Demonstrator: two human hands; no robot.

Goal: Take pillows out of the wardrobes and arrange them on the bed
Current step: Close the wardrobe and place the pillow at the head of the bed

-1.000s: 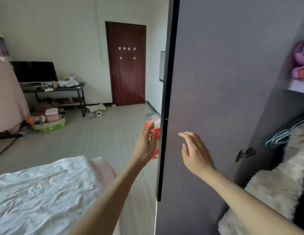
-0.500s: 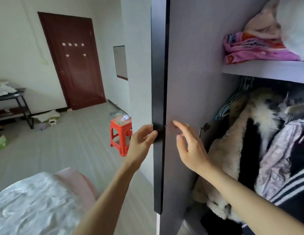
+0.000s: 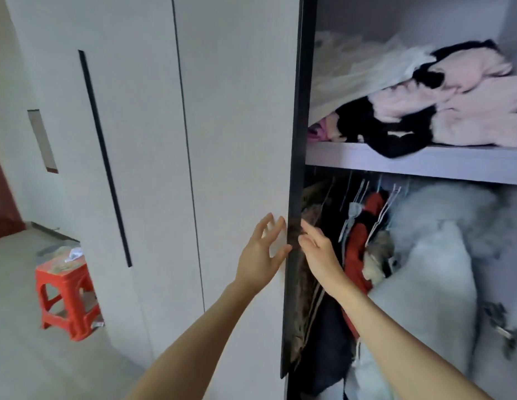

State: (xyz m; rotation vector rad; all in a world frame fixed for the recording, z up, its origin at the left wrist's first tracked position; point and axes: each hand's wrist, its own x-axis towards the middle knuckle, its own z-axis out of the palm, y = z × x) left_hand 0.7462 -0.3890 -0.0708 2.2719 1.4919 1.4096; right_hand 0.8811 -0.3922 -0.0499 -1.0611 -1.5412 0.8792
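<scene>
The wardrobe stands open in front of me. Its white door (image 3: pixel 240 140) with a dark edge (image 3: pixel 294 197) runs down the middle of the view. My left hand (image 3: pixel 260 255) is flat against the door's outer face, fingers spread. My right hand (image 3: pixel 318 252) touches the dark edge from the inner side, fingers apart, holding nothing. Inside, a shelf (image 3: pixel 410 161) carries a heap of pink, black and white soft fabrics (image 3: pixel 442 108). Below hang clothes (image 3: pixel 364 243) and a pale fluffy bulk (image 3: pixel 442 269). I cannot tell which of these is a pillow.
A red plastic stool (image 3: pixel 67 295) stands on the floor at the lower left, beside the closed wardrobe doors with a long black handle (image 3: pixel 107 163). A dark red room door (image 3: pixel 0 197) shows at the far left edge.
The view swung right and the wardrobe door opened wider, so its outer white face shows. The left hand let go of the edge and spread flat on the door. The bed left the view.
</scene>
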